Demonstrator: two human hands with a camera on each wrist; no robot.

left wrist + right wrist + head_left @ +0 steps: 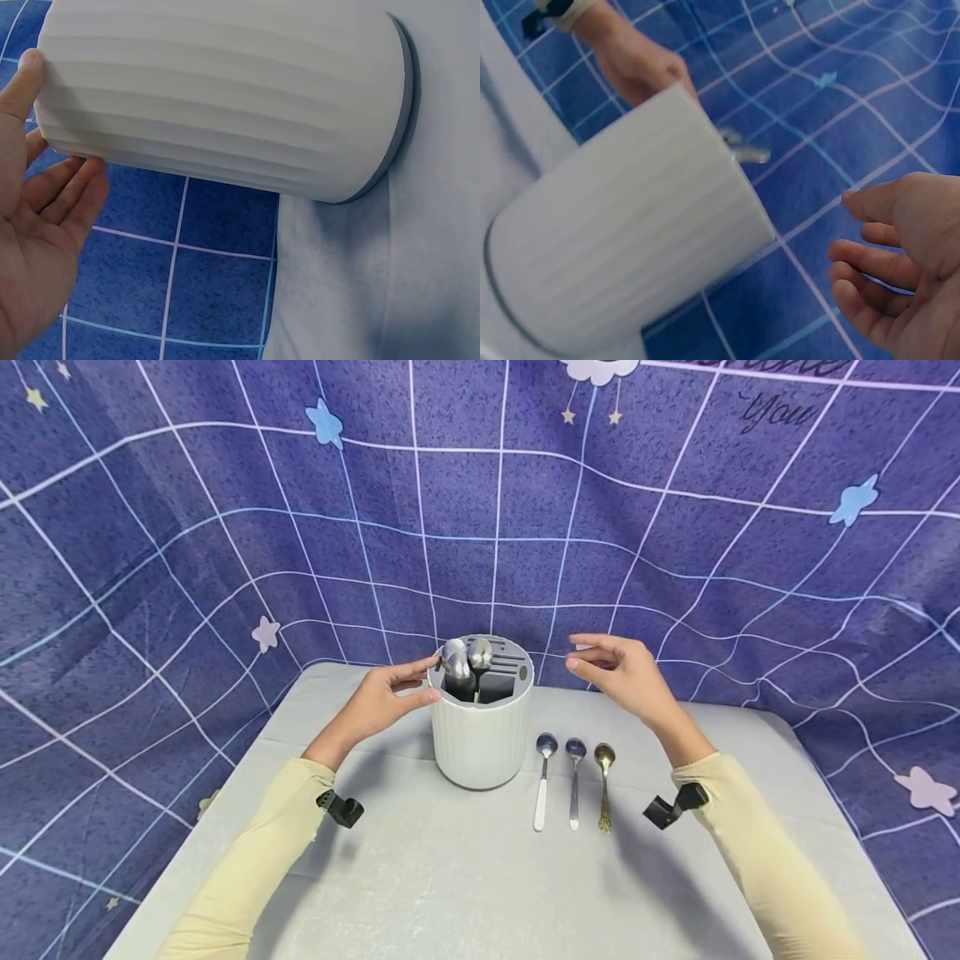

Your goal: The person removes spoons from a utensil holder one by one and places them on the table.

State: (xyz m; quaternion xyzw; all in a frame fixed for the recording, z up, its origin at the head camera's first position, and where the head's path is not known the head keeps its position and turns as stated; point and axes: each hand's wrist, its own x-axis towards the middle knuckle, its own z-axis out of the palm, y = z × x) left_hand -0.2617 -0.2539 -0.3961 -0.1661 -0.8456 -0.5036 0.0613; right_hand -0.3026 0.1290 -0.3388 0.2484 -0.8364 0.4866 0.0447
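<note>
A white ribbed utensil holder (480, 747) stands upright on the table, with a grey slotted top. Metal spoons (459, 662) stick up from its left compartment, bowls upward. At the holder's left rim is my left hand (385, 697); in the left wrist view its thumb and fingertips touch the rim and upper side, fingers loosely extended. My right hand (618, 670) hovers in the air right of the holder, fingers slightly bent and holding nothing. Below it lie three spoons side by side: one white-handled (542, 781), one silver (575, 781), one gold with an ornate handle (604, 785).
A light grey cloth covers the table (450, 877). Behind and at both sides hangs a blue curtain (465, 493) with white grid lines and stars. Black camera mounts (341, 808) sit on both wrists.
</note>
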